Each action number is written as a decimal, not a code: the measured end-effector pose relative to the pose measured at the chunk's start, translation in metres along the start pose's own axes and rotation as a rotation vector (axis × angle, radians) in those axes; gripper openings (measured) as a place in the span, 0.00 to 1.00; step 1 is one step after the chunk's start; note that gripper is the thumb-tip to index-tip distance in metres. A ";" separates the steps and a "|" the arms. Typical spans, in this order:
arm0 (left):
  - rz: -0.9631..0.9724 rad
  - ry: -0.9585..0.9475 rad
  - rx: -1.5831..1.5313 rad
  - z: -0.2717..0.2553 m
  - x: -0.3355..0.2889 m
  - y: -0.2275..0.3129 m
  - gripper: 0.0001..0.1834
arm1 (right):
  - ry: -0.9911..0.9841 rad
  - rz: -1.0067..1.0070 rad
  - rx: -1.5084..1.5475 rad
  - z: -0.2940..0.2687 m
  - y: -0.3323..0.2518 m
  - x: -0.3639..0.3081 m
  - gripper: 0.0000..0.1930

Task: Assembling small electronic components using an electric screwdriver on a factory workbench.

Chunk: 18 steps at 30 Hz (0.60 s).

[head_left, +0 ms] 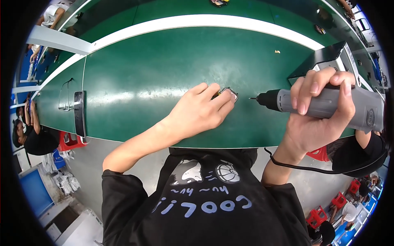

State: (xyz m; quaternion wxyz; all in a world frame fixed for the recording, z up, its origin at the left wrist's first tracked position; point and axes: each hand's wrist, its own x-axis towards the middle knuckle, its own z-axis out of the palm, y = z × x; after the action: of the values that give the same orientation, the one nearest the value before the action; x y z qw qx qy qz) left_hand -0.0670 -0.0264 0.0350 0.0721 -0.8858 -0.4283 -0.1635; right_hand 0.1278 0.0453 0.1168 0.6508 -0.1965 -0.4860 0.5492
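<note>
While my L hand (pixel 201 107) holds the part (pixel 234 94) on the bench (pixel 143 119) & my R hand (pixel 312 129) grips the driver (pixel 324 104), the bit (pixel 253 98) sits apart, so I'd judge driving's pending, tho can't tell what's done alr.

The left hand (pixel 204 107), palm down, bends its fingers at the counter's (pixel 135 110) middle, thumb seemingly tucked underneath; the right hand (pixel 311 128), fingers curled tightly, hangs above the counter's right side.
</note>
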 end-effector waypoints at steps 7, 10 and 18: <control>0.104 0.281 0.166 0.024 -0.005 0.000 0.07 | -0.043 0.011 -0.028 0.007 0.017 -0.002 0.10; 0.120 0.293 0.155 0.025 -0.008 0.000 0.06 | -0.055 0.029 -0.015 0.010 0.022 -0.004 0.10; 0.097 0.229 0.160 0.021 -0.010 0.005 0.11 | -0.095 0.050 0.010 0.012 0.027 -0.006 0.11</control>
State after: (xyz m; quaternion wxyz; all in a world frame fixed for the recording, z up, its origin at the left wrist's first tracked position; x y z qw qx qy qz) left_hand -0.0645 -0.0310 0.0116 0.1989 -0.8724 -0.3855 -0.2252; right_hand 0.1043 0.0447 0.0984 0.6141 -0.1793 -0.5084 0.5765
